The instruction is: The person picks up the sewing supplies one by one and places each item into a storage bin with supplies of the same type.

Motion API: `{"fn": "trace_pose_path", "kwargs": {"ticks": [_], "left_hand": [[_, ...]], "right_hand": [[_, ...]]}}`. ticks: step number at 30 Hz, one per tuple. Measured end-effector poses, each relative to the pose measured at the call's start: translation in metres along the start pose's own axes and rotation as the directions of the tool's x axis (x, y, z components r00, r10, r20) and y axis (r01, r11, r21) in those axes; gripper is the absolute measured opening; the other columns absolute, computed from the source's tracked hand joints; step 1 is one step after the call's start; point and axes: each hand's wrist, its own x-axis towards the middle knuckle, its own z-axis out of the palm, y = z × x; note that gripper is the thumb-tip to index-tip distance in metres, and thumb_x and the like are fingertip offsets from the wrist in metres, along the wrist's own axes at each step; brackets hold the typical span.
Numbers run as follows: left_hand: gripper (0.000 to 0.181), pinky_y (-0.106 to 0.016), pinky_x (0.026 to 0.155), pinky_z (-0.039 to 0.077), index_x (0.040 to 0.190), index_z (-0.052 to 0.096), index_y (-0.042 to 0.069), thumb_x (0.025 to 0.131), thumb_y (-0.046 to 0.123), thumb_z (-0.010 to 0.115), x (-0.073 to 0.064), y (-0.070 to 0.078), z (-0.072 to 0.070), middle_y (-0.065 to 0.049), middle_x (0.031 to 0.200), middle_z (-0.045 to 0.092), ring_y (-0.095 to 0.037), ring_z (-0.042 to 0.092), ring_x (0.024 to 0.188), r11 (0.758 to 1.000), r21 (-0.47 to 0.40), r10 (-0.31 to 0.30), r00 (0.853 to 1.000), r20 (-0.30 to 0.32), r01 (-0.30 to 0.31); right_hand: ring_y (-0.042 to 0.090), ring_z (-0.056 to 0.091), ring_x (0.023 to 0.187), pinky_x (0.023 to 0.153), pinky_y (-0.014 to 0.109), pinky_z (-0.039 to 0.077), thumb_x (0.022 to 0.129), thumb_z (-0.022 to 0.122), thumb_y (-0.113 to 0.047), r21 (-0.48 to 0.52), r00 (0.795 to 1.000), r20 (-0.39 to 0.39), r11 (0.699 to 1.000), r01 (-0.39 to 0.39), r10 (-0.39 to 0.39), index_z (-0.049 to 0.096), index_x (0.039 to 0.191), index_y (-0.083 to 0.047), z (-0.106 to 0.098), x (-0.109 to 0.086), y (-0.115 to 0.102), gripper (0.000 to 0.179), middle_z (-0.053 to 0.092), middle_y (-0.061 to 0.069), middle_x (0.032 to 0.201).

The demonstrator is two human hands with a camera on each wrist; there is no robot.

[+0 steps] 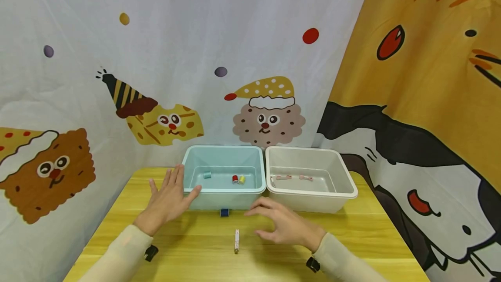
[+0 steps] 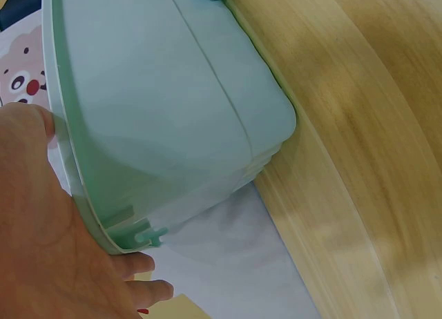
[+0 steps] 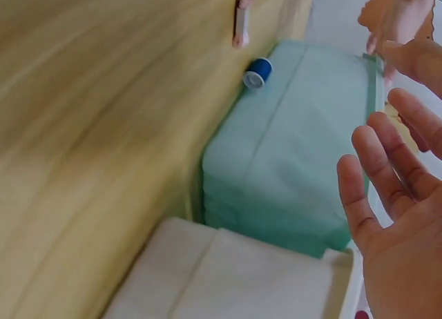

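My left hand (image 1: 167, 199) is at the left front corner of the light blue bin (image 1: 223, 199), fingers straight and thumb near the rim. My right hand (image 1: 283, 223) hovers in front of the white bin (image 1: 313, 201), its fingers loosely bent and holding nothing. On the table, against the blue bin's front, lies a dark blue thread spool (image 1: 225, 213). Nearer to me is a slim pink-and-white piece (image 1: 236, 241), too small to name. Inside the blue bin are a teal spool (image 1: 207, 174), a red spool (image 1: 235, 179) and a yellow spool (image 1: 242, 180).
Several slim pinkish pieces (image 1: 283, 177) lie in the white bin, which stands right beside the blue one. Both bins are at the back of the wooden table (image 1: 195, 247). A cartoon-printed curtain (image 1: 250, 34) hangs close behind them.
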Motion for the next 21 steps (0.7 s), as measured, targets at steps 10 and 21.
{"fn": "trace_pose_path", "kwargs": {"ticks": [10,21], "left_hand": [[0.116,-0.100,0.129,-0.002,0.185,0.013,-0.005,0.115,0.083,0.040,0.001,-0.001,0.000,-0.028,0.195,0.012,-0.060,0.015,0.179,1.000,0.001,-0.004,1.000,0.005,0.004],[0.115,-0.100,0.129,0.000,0.185,0.014,-0.005,0.115,0.083,0.040,0.001,0.000,-0.001,-0.027,0.195,0.013,-0.060,0.016,0.179,1.000,0.012,-0.006,1.000,0.009,0.006]], "right_hand": [[0.012,0.066,0.145,0.128,0.039,0.057,0.104,0.090,-0.027,0.037,0.992,0.107,0.997,-0.069,0.065,0.073,0.155,-0.028,0.027,0.002,-0.001,0.053,0.067,-0.010,0.156],[0.009,0.068,0.138,0.121,0.032,0.061,0.104,0.091,-0.041,-0.002,0.989,0.142,0.999,-0.049,0.049,0.074,0.153,-0.025,0.053,0.006,-0.001,0.054,0.069,-0.008,0.150]]}}
